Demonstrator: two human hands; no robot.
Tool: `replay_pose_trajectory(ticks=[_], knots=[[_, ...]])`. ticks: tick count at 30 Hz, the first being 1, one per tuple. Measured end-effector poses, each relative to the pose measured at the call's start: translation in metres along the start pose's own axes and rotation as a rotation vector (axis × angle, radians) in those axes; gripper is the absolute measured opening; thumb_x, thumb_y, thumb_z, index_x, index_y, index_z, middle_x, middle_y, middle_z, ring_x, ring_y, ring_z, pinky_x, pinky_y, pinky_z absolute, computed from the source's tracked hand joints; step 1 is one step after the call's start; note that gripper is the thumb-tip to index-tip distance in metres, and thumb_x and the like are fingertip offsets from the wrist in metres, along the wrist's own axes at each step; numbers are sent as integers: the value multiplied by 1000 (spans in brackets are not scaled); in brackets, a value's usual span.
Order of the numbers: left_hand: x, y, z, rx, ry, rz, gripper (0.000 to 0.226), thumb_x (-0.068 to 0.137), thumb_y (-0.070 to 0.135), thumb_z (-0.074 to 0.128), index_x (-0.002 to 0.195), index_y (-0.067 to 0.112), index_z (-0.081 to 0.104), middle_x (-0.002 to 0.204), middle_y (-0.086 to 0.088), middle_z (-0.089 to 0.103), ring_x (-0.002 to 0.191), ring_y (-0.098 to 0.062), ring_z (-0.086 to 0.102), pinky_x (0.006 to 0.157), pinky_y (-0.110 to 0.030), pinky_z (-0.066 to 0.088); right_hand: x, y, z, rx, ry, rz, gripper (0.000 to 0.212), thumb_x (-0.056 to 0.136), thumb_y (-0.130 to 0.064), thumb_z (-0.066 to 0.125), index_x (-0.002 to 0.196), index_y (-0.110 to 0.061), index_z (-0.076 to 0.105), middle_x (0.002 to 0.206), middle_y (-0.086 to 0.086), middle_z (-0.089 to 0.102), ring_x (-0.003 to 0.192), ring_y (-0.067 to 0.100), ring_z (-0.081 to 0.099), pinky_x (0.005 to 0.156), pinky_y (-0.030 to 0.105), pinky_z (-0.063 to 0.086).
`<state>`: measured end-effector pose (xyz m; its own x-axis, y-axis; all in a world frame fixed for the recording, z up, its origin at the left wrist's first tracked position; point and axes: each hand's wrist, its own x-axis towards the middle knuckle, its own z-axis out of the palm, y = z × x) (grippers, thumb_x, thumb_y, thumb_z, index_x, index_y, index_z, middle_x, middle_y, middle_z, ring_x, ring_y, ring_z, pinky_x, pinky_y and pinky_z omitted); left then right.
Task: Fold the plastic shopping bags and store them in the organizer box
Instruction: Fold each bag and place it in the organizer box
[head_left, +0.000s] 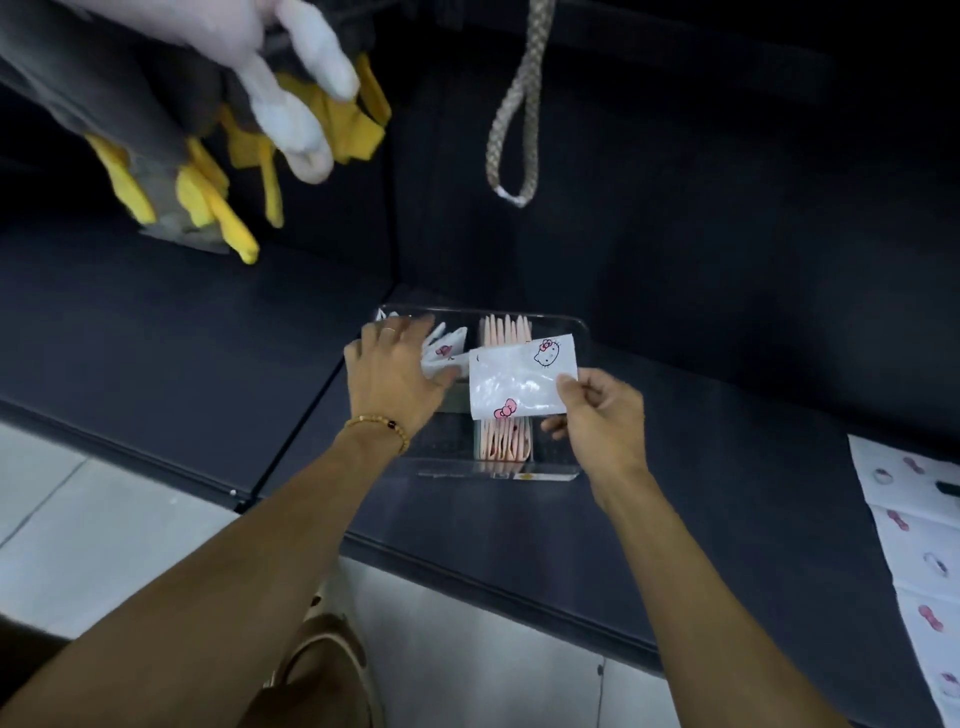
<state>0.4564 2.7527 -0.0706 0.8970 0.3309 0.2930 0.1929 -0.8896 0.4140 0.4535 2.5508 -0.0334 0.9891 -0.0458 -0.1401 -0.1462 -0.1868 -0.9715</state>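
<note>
The right hand (597, 415) pinches a folded white plastic bag (522, 382) by its lower right corner, thumb on the printed face and fingers curled behind it, holding it flat over the middle of the clear organizer box (550, 470). The bag carries a cartoon cat face at its 1 o'clock corner and a pink bow at its 7 o'clock corner. The left hand (397, 371), with a beaded bracelet (382, 428) at the wrist and a ring on one finger, lies with fingers spread and fairly straight over the box's left compartment, pressing against folded white bags (441, 348) standing there; it grips nothing that can be seen. Behind the held bag, the middle compartment holds a row of folded pink bags (506, 327) standing on edge, running from 12 to 6 o'clock. The box sits on a dark countertop (701, 493). At 4 o'clock from the box, at the counter's right edge, lie flat white printed bags (914, 545). At 10 o'clock, yellow rubber gloves (208, 197) and a white plush shape (301, 104) hang up high; at 12 o'clock a braided loop (514, 119) dangles.
</note>
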Motion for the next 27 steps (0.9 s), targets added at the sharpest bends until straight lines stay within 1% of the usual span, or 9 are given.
replay_pose_trajectory(ticks=[3, 6, 9, 11, 14, 18, 22, 25, 27], knots=[[8, -6, 11, 171, -78, 78, 38, 83, 40, 62, 119, 28, 63, 103, 0, 68, 110, -23, 49, 90, -41, 31, 7, -4, 15, -21, -6, -25, 17, 95, -14, 57, 83, -23, 65, 73, -7, 73, 50, 9, 64, 47, 17, 49], [14, -16, 8, 120, 20, 11, 23, 83, 25, 63, 105, 20, 70, 81, -5, 69, 97, -27, 55, 82, -40, 35, 16, -11, 31, -44, -4, -43, 17, 94, -14, 59, 83, -24, 66, 70, -7, 73, 53, 12, 68, 50, 19, 52], [14, -28, 0, -8, 135, -66, 18, 79, 19, 69, 95, 12, 71, 70, -8, 64, 84, -30, 56, 67, -38, 41, 27, -18, 52, -202, 44, -102, 17, 93, -17, 57, 80, -20, 67, 68, 1, 71, 63, 22, 70, 60, 35, 57], [13, -32, -5, -79, 152, -113, 16, 79, 21, 69, 94, 14, 70, 73, -6, 63, 85, -28, 54, 57, -35, 43, 36, -21, 66, -481, 79, -245, 27, 91, -16, 53, 64, -15, 56, 62, 7, 63, 60, 29, 60, 61, 42, 54], [14, -35, -5, -138, 120, -147, 17, 81, 24, 69, 97, 17, 69, 80, -3, 63, 90, -25, 54, 56, -33, 46, 42, -24, 90, -777, -9, -267, 38, 91, -14, 52, 56, -18, 38, 65, 9, 53, 60, 27, 52, 58, 33, 48], [16, -38, -2, -178, 100, -142, 16, 84, 28, 64, 96, 18, 70, 87, -1, 59, 91, -21, 50, 59, -34, 49, 50, -20, 117, -610, -176, -147, 26, 94, -20, 53, 73, -12, 64, 73, 7, 69, 68, 22, 69, 66, 32, 56], [11, -40, 1, -159, 88, -94, 23, 87, 30, 62, 105, 19, 69, 100, 1, 56, 97, -20, 48, 57, -32, 47, 53, -10, 129, -551, -266, -78, 19, 95, -27, 56, 97, -18, 72, 82, -6, 69, 69, 8, 65, 61, 15, 49], [10, -39, 3, -101, 37, -29, 30, 88, 31, 62, 114, 16, 67, 104, 1, 57, 102, -22, 46, 56, -31, 47, 56, -6, 132, -502, -278, 29, 19, 94, -28, 58, 94, -15, 72, 91, 3, 72, 83, 19, 69, 79, 35, 58], [11, -40, 1, -81, -4, -11, 33, 89, 31, 60, 117, 15, 65, 108, 0, 56, 105, -23, 44, 59, -32, 47, 54, -8, 130, -490, -261, 18, 16, 93, -25, 58, 83, -23, 70, 85, 0, 71, 81, 18, 69, 79, 39, 59]])
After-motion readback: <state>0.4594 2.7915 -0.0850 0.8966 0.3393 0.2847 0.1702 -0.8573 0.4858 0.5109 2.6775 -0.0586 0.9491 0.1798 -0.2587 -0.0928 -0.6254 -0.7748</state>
